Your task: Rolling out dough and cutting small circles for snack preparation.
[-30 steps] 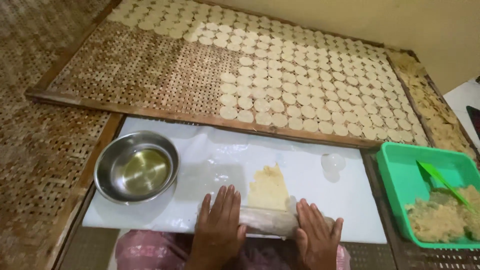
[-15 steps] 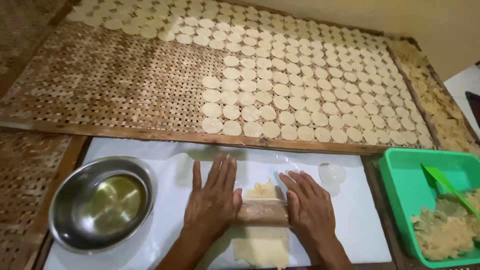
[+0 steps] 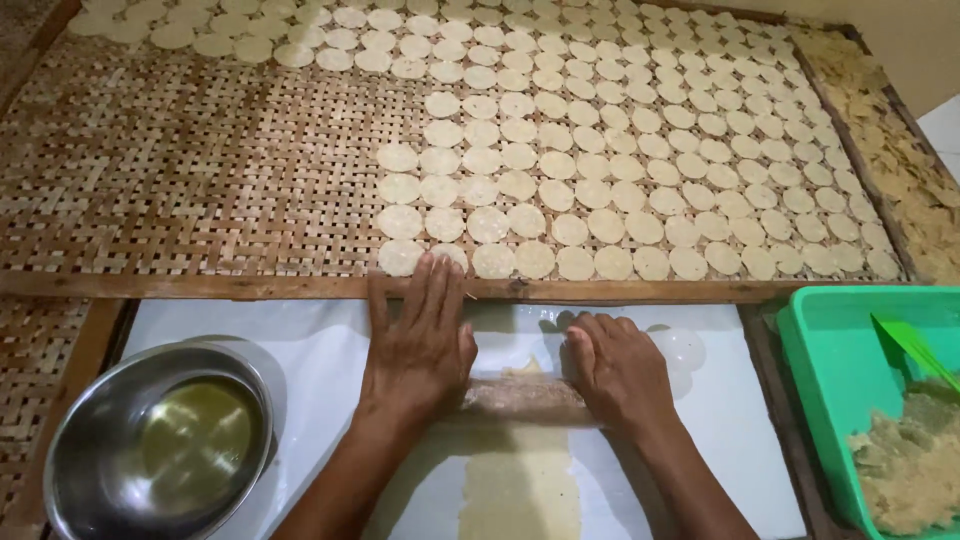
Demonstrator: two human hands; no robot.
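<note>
My left hand (image 3: 420, 345) and my right hand (image 3: 618, 368) lie flat, palms down, on the two ends of a roller (image 3: 522, 398) wrapped in clear plastic. The roller lies across a strip of pale yellow dough (image 3: 520, 495) on a white plastic sheet (image 3: 320, 345). The flattened dough stretches from the roller toward me; a small bit shows just beyond it. My left fingertips reach the wooden edge of a woven bamboo tray (image 3: 190, 190).
The bamboo tray holds many round pale dough discs (image 3: 600, 170) in rows. A steel bowl (image 3: 150, 440) with yellowish liquid sits at the left. A green plastic tub (image 3: 850, 390) with crumbly dough and a green scraper (image 3: 915, 345) stands at the right.
Both hands have pushed the roller away from me over the dough, leaving a longer flattened strip behind it. The view has moved closer to the bamboo tray.
</note>
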